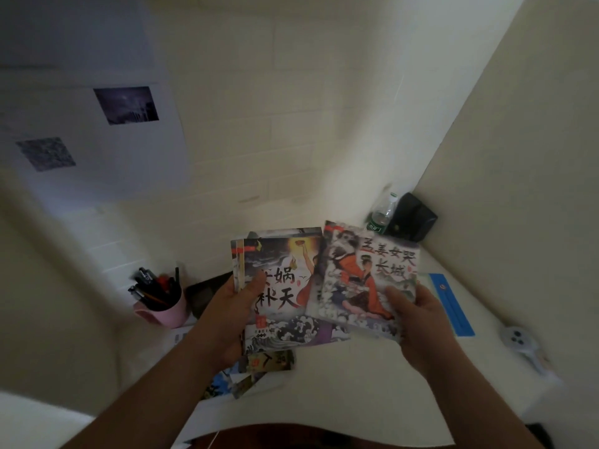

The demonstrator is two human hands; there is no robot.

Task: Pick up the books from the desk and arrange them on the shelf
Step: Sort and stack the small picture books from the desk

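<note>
Currently left hand (227, 315) clamps small book stack (275, 286), thumb across top cover. Right hand (418, 315) pinches single book (366, 277), its edge overlapping stack. Both held above counter (372, 377); more books (256, 371) lie below left hand.
</note>
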